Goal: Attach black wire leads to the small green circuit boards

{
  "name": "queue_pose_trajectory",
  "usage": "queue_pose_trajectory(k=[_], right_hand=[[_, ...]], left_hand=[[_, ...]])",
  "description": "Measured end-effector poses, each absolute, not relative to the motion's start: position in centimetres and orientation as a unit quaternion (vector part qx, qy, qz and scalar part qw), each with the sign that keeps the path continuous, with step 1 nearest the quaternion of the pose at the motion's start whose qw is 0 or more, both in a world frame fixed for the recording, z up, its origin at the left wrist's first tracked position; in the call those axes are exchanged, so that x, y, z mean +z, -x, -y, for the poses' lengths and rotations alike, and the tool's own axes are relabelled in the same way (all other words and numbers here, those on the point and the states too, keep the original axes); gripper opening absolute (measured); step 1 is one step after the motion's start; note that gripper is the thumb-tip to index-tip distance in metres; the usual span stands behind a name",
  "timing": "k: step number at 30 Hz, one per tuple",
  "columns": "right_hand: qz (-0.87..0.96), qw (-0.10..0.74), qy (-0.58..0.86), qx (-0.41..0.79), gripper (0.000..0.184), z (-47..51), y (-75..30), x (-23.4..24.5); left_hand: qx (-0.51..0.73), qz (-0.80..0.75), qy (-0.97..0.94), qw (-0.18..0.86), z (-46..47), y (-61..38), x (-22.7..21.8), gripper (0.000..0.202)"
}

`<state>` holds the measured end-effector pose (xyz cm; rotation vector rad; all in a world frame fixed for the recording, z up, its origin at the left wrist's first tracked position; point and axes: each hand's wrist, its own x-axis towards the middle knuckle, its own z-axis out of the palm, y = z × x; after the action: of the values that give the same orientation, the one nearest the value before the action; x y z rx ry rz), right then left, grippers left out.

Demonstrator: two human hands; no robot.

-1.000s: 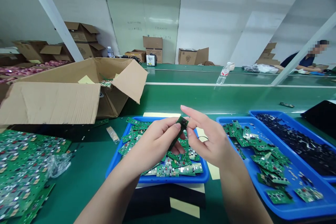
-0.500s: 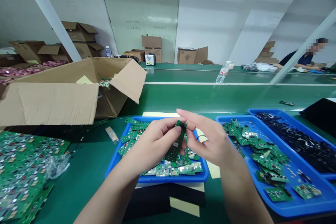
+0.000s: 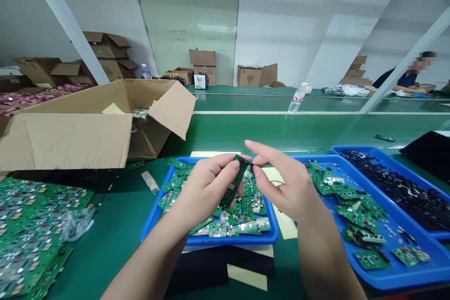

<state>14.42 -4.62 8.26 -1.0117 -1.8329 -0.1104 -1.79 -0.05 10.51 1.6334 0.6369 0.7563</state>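
Left hand (image 3: 207, 187) grips circuit board (image 3: 232, 188) over blue tray (image 3: 218, 241); right hand (image 3: 286, 185) pinches small dark part (image 3: 251, 167) at board's upper end. Slack pinch could drop part into tray; skewed push could bend it.

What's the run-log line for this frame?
left hand: holds green circuit board | right hand: pinches small dark part at board's upper end | below: blue tray holding more boards

The right hand (image 3: 293, 185) is shifting slightly toward the right edge of the blue tray (image 3: 211, 241) below, while the circuit board (image 3: 234, 186) is tilting in the left hand (image 3: 206, 183).
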Motion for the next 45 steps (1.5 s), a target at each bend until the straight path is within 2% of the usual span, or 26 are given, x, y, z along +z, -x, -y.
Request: queue_pose_trajectory(k=[7,12,16,20,23,25,28,31,37,45], right_hand=[[0.632,0.578,0.508,-0.093,0.038,5.3,-17.9,8.8],[0.62,0.603,0.494,-0.087,0.024,5.9,-17.5,9.2],[0.69,0.538,0.483,0.026,0.022,5.8,-15.0,9.0],[0.683,0.519,0.466,0.215,0.045,5.3,-14.3,8.6],[0.663,0.527,0.41,0.338,0.035,4.9,-14.9,8.7],[0.647,0.532,0.39,0.383,0.027,4.7,-15.3,8.8],[0.645,0.52,0.367,0.423,0.025,4.5,-15.6,8.8],[0.643,0.515,0.365,0.434,0.025,4.4,-15.6,8.7],[0.609,0.566,0.415,0.369,0.009,4.4,-15.3,8.7],[0.6,0.62,0.422,0.277,0.011,4.4,-18.3,8.6]], left_hand=[[0.424,-0.278,-0.633,0.585,-0.1,2.8,10.8,0.032],[0.408,-0.278,-0.675,0.547,0.0,2.6,10.7,0.033],[0.396,-0.268,-0.708,0.519,0.1,2.1,10.3,0.034],[0.428,-0.266,-0.706,0.498,0.4,2.1,10.3,0.035],[0.466,-0.289,-0.687,0.477,0.9,2.2,10.7,0.034],[0.486,-0.3,-0.673,0.47,1.1,2.3,10.9,0.033],[0.501,-0.303,-0.664,0.465,1.3,2.4,11.2,0.033],[0.511,-0.3,-0.657,0.467,1.3,2.6,11.3,0.032],[0.529,-0.297,-0.652,0.455,1.3,2.8,11.3,0.033],[0.618,-0.283,-0.612,0.404,0.3,4.7,11.9,0.026]])
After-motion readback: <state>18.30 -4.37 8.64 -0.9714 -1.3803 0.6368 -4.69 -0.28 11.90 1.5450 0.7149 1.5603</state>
